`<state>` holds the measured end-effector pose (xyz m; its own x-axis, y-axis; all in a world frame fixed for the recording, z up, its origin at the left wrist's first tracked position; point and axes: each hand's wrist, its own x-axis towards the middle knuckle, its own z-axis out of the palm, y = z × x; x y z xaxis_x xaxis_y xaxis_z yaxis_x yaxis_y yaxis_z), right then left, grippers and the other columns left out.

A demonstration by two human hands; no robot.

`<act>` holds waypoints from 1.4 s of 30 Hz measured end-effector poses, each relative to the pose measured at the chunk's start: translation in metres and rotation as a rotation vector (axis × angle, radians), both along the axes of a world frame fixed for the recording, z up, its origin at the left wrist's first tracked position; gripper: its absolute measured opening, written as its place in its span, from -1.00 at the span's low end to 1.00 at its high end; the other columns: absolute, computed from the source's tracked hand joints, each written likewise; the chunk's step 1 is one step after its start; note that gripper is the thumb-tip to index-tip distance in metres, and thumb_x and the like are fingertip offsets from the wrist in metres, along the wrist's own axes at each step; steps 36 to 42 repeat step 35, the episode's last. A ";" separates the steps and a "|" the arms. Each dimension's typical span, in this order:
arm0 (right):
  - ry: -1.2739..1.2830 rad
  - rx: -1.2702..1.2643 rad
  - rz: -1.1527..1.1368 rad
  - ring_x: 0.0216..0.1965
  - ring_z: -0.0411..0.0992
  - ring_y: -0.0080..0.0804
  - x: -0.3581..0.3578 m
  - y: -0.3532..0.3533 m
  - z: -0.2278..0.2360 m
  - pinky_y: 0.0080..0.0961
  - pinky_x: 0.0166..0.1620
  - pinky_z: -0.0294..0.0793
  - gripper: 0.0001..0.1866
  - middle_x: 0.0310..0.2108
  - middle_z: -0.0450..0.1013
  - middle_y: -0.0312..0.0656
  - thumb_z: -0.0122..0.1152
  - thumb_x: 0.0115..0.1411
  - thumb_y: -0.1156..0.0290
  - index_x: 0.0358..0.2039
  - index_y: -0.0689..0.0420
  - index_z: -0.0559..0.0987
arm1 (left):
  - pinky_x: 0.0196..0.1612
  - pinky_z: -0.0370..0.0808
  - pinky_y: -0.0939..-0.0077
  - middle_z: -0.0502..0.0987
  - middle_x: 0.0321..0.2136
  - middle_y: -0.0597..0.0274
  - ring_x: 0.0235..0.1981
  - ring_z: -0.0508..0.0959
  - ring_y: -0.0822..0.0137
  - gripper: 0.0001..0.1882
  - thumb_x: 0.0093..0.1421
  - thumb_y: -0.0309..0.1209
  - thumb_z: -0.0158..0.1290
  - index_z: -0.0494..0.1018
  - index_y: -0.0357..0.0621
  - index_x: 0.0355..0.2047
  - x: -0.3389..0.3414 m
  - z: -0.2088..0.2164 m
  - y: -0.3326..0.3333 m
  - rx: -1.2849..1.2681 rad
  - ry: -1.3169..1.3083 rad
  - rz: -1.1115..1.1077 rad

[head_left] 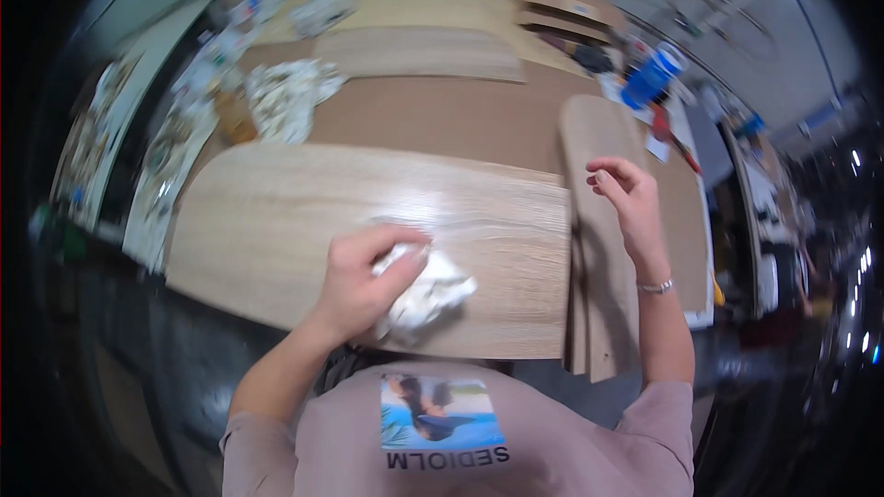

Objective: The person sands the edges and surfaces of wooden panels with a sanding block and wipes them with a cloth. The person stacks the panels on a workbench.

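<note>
My left hand [364, 276] is closed round a crumpled white cloth [431, 293], which rests on a light wood-grain board [267, 221]. The board has a rounded left end and a straight right edge, and a shiny patch shows near its middle. My right hand [628, 198], with a bracelet at the wrist, is raised near the upper part of a narrow wood-grain panel [608, 313] standing along the board's right side. Its fingers are loosely curled and apart, with nothing in them. Whether it touches the panel I cannot tell.
Another wood-grain board [424, 53] lies at the back of the brown work surface [433, 115]. A crumpled white rag [287, 97] sits beside a bottle of amber liquid [235, 115] at the left. At the right are a blue bottle [649, 78] and a red-handled tool [677, 133].
</note>
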<state>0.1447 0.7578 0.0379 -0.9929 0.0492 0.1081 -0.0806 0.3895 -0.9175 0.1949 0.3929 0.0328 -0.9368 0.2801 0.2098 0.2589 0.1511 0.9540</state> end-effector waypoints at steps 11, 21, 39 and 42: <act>0.106 0.086 0.604 0.03 0.40 -0.22 0.005 -0.276 0.010 -0.39 0.11 0.36 -0.47 -0.05 0.42 -0.10 0.15 -0.06 0.64 0.02 0.18 0.51 | -0.10 0.50 0.51 0.60 -0.12 0.07 -0.20 0.58 0.33 -0.73 0.18 -0.55 0.10 0.54 -0.34 -0.09 0.000 0.007 -0.142 0.024 0.314 0.174; 0.479 0.613 0.364 -0.28 0.38 -0.08 -0.008 -0.464 -0.025 -0.27 -0.22 0.41 -0.52 -0.25 0.47 -0.09 -0.05 -0.22 0.75 -0.23 0.17 0.57 | -0.21 0.53 0.58 0.65 -0.33 0.20 -0.35 0.62 0.44 -0.82 0.26 -0.50 0.10 0.57 -0.31 -0.17 -0.048 -0.173 -0.572 -0.062 -0.057 0.954; 0.513 0.692 0.266 -0.33 0.36 -0.05 -0.016 -0.509 -0.034 -0.24 -0.24 0.40 -0.56 -0.31 0.46 -0.03 -0.08 -0.27 0.70 -0.29 0.23 0.54 | 0.07 0.39 0.24 0.53 -0.08 0.24 -0.03 0.42 0.11 -0.48 -0.16 -0.38 0.38 0.58 -0.07 -0.10 -0.134 -0.218 -0.660 -0.891 0.040 0.735; 0.513 0.692 0.266 -0.33 0.36 -0.05 -0.016 -0.509 -0.034 -0.24 -0.24 0.40 -0.56 -0.31 0.46 -0.03 -0.08 -0.27 0.70 -0.29 0.23 0.54 | 0.07 0.39 0.24 0.53 -0.08 0.24 -0.03 0.42 0.11 -0.48 -0.16 -0.38 0.38 0.58 -0.07 -0.10 -0.134 -0.218 -0.660 -0.891 0.040 0.735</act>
